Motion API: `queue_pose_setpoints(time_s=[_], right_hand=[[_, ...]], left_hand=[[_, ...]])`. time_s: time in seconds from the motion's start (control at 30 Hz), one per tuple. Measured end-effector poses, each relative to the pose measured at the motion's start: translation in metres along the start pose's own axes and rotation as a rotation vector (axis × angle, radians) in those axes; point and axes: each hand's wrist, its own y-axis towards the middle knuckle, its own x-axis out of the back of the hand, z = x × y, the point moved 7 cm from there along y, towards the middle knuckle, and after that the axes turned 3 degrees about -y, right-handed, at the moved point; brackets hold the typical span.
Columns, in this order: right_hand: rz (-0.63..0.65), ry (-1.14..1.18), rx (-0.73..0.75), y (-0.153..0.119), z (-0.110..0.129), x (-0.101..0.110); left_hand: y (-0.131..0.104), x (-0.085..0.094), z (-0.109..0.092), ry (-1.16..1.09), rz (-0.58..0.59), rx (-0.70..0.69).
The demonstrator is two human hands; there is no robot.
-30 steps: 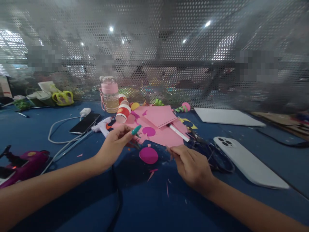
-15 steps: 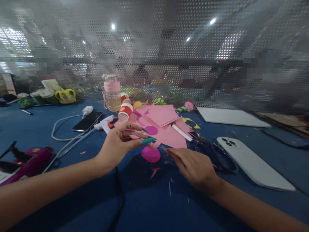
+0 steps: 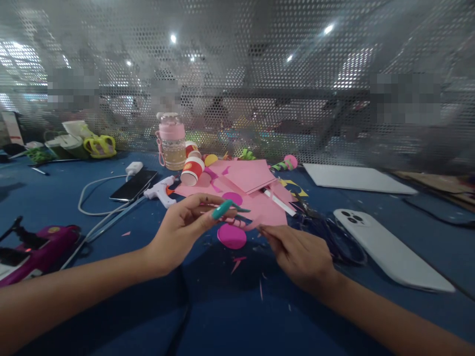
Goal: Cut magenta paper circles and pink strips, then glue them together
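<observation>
Between my hands runs a narrow pink paper strip (image 3: 237,223), curled near my left fingers. My left hand (image 3: 189,222) pinches its coiled end, green-nailed thumb on top. The fingertips of my right hand (image 3: 297,252) are closed on the strip's other end. Just below lies a magenta paper circle (image 3: 232,237) on the blue table (image 3: 230,316), with another magenta circle (image 3: 233,199) behind my left fingers. Pink paper sheets (image 3: 248,175) are spread beyond the hands, with a white stick-like item (image 3: 279,202) on them.
A glue gun (image 3: 162,192), dark phone (image 3: 134,186), pink bottle (image 3: 172,141) and paper cups (image 3: 192,170) stand or lie left of the sheets. To the right are scissors (image 3: 309,212), a white phone (image 3: 389,247) and a white board (image 3: 358,178). A purple object (image 3: 52,247) lies far left.
My left thumb and fingers have shifted right, closer to my right hand. The pink strip now shows more clearly between them. My right hand has barely moved.
</observation>
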Motion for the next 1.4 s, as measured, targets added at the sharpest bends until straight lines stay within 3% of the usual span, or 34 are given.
queue_pose_setpoints(time_s=[0.17,0.37,0.57,0.77,1.07,1.4], right_hand=[[-0.017,-0.044,0.034,0.000,0.002,0.003],[-0.009,0.079,0.045,-0.002,0.003,0.004],[-0.040,0.031,0.004,0.000,0.001,0.004],[-0.034,0.029,-0.003,-0.001,0.001,0.003],[0.027,0.060,-0.018,0.001,0.000,0.000],[0.116,0.121,-0.010,0.001,-0.001,-0.009]], left_hand=[[0.001,0.004,-0.001,-0.006,-0.046,-0.018],[-0.001,0.010,0.000,-0.014,-0.117,-0.018],[-0.001,0.007,-0.003,-0.027,-0.085,-0.036],[0.002,0.011,0.000,-0.070,-0.128,-0.028],[0.006,0.016,0.009,-0.155,-0.131,0.022],[0.010,0.028,0.022,-0.157,-0.212,0.092]])
